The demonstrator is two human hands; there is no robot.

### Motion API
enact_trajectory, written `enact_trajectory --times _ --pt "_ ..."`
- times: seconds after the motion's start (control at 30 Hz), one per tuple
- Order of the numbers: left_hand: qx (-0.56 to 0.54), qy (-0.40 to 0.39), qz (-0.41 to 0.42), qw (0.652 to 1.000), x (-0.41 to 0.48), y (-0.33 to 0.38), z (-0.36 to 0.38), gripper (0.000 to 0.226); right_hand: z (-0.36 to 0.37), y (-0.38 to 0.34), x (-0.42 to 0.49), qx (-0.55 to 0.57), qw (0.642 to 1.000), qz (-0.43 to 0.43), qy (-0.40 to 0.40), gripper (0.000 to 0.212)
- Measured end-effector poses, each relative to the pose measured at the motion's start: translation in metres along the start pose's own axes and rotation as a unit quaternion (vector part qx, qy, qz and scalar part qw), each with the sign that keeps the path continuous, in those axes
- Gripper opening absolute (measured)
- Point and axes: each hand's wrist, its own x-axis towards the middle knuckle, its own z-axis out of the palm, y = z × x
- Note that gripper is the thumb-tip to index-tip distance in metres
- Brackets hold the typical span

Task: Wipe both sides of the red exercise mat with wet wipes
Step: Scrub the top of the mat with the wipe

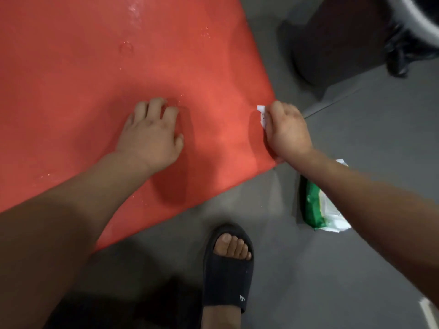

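The red exercise mat (95, 91) lies flat on the grey floor (356, 162); the left hand (152, 134) presses on it with fingers bent, gripping nothing; the right hand (285, 129) clutches a white wet wipe (261, 115) at the mat's corner; a green wipes pack (316, 210) lies beside it.

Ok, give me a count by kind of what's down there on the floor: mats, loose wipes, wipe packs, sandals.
Red exercise mat: 1
Wet wipe, pinched in the right hand: 1
Green wet wipes pack: 1
Black slide sandal: 1
Total: 4
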Motion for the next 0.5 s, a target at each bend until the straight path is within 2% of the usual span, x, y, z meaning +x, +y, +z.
enact_trajectory --times 0.13,0.2,0.3,0.43,0.5 --pt "-0.021 0.045 -0.01 0.999 0.021 -0.002 0.003 0.055 -0.014 0.006 0.025 0.061 0.994 -0.041 -0.086 0.015" --pt "-0.033 0.084 -0.006 0.996 0.032 -0.005 0.004 0.054 -0.019 0.01 0.046 0.07 0.991 -0.034 -0.112 0.019" --pt "-0.02 0.134 0.016 0.991 0.05 -0.015 0.005 0.054 -0.011 0.007 0.08 0.05 0.996 0.002 -0.077 0.028" --pt "0.025 0.147 0.025 0.988 0.078 -0.024 0.01 0.054 0.008 -0.02 0.087 0.028 0.996 0.089 0.004 0.028" --pt "0.023 0.154 0.007 0.988 0.084 -0.027 0.014 0.053 0.013 -0.036 0.072 0.028 0.998 0.057 0.023 0.026"
